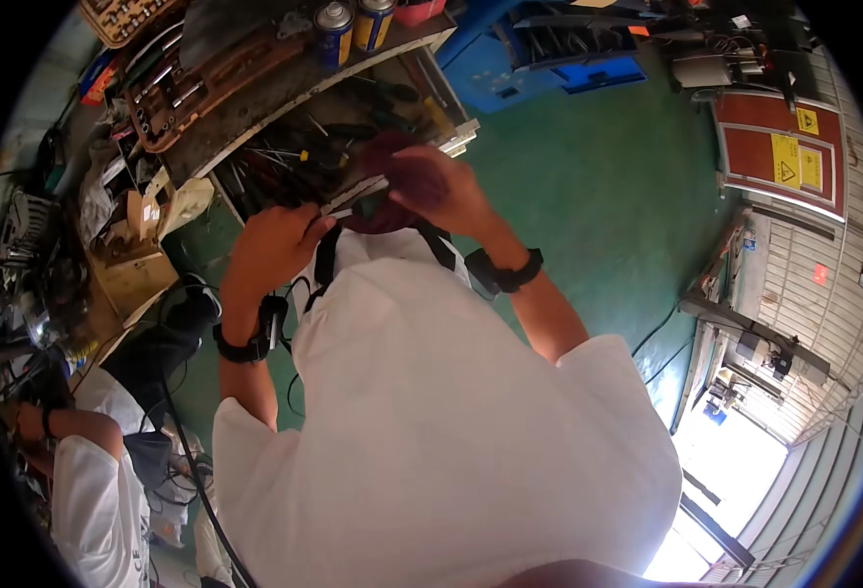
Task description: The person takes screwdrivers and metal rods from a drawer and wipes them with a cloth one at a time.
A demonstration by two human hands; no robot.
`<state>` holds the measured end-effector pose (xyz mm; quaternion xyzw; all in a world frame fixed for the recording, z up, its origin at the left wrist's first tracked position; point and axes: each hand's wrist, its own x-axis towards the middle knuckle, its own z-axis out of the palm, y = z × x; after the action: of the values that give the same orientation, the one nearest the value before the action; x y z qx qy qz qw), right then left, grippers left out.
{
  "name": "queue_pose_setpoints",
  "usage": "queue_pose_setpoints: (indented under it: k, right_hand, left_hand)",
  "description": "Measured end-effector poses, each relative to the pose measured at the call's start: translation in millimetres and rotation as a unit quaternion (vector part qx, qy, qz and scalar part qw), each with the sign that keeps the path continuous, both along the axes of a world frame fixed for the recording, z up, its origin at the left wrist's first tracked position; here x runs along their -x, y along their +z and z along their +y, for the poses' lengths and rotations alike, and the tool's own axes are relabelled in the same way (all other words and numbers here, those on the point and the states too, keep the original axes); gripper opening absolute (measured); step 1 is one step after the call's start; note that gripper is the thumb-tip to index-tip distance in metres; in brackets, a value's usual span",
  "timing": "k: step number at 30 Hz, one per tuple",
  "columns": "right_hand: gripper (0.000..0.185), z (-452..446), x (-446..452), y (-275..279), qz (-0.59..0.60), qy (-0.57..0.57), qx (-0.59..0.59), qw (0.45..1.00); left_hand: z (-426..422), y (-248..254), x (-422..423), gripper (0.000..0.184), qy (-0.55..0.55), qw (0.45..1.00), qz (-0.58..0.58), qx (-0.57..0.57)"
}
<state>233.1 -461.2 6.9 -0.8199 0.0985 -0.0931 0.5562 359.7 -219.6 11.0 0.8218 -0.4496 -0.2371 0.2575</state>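
My left hand (273, 245) is closed around one end of a slim silver hand tool (355, 193), whose exact kind I cannot make out. A dark red cloth (422, 186) is bunched in my right hand (456, 201), and it meets the tool's other end. Part of the cloth hangs below the tool, close to my white shirt. Just beyond both hands is an open drawer (304, 147) with a jumble of tools, among them several screwdrivers.
Spray cans (335, 34) and a brown socket case (191, 93) sit on the bench above the drawer. A cardboard box (138, 274) stands at left. Another person (98, 470) is at lower left. A blue case (510, 69) lies beyond the green floor (588, 196).
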Motion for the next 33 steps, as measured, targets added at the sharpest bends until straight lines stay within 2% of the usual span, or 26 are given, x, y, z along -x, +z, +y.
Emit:
queue_pose_setpoints:
  k: [2,3,5,6,8,9,11,12,13,14,15,17,18,22,24,25,27,28,30,31,33]
  right_hand:
    - [0.057,6,-4,25,0.066,0.118,0.061,0.989]
    - [0.057,11,-6,31,0.067,0.117,0.058,0.989]
    - [0.060,16,-10,37,0.126,0.216,0.129,0.960]
    - [0.060,13,-9,33,0.126,0.216,0.129,0.960]
    - [0.068,2,-6,19,0.176,0.283,-0.040,0.942]
    - [0.068,-4,-4,16,0.177,0.283,-0.041,0.942]
    - [0.076,-19,4,13,0.205,0.256,-0.137,0.935]
    - [0.076,-23,11,11,0.205,0.259,-0.140,0.934]
    - [0.080,-28,16,8,0.222,0.231,-0.211,0.923]
    - [0.084,-34,17,3,0.239,0.204,-0.279,0.907]
    - [0.084,-40,22,-7,0.237,0.209,-0.280,0.906]
    - [0.086,-49,33,-25,0.303,0.144,-0.510,0.792]
    - [0.085,-45,29,-11,0.282,0.148,-0.538,0.780]
    - [0.079,-41,31,-4,0.284,0.175,-0.511,0.792]
    - [0.074,-37,21,6,0.333,0.191,-0.359,0.851]
    - [0.074,-36,19,2,0.334,0.193,-0.357,0.851]
    - [0.070,-29,18,-8,0.251,0.167,-0.264,0.916]
    - [0.070,-25,17,-9,0.253,0.169,-0.264,0.915]
    - [0.067,-18,14,-8,0.182,0.042,-0.227,0.956]
    - [0.067,-19,13,-14,0.184,0.043,-0.226,0.956]
    - [0.064,-21,9,-26,0.117,-0.053,-0.185,0.974]
  left_hand:
    - [-4,13,3,0.032,-0.003,1.000,-0.003,-0.008]
    - [-7,18,5,0.031,-0.009,1.000,-0.010,-0.011]
    - [-14,20,11,0.029,-0.015,1.000,-0.018,-0.012]
    - [-17,20,13,0.028,-0.020,0.999,-0.026,-0.009]
    - [-16,22,15,0.026,-0.025,0.999,-0.021,0.009]
    - [-15,23,16,0.024,-0.030,0.999,-0.017,0.025]
    - [-11,19,15,0.023,-0.022,0.999,-0.011,0.028]
    - [-8,16,15,0.022,-0.015,0.999,-0.006,0.030]
    - [-7,14,15,0.022,-0.012,1.000,-0.008,0.027]
    - [-8,11,15,0.024,-0.010,0.998,0.012,0.062]
    - [-10,11,14,0.026,-0.009,0.995,0.034,0.097]
    - [-20,17,18,0.026,-0.011,0.995,0.043,0.085]
    - [-23,19,20,0.026,-0.018,0.995,0.056,0.075]
    - [-26,7,20,0.027,-0.040,0.994,0.018,0.104]
    - [-27,2,18,0.028,-0.044,0.991,0.010,0.129]
    - [-27,-1,16,0.028,-0.041,0.991,0.010,0.130]
    - [-24,-9,13,0.030,-0.026,0.995,0.023,0.089]
    - [-23,-12,13,0.030,-0.023,0.995,0.025,0.089]
    - [-21,-18,11,0.029,0.008,0.996,0.043,0.076]
    - [-21,-20,11,0.029,0.009,0.996,0.044,0.076]
    - [-19,-24,11,0.029,0.022,0.996,0.051,0.070]
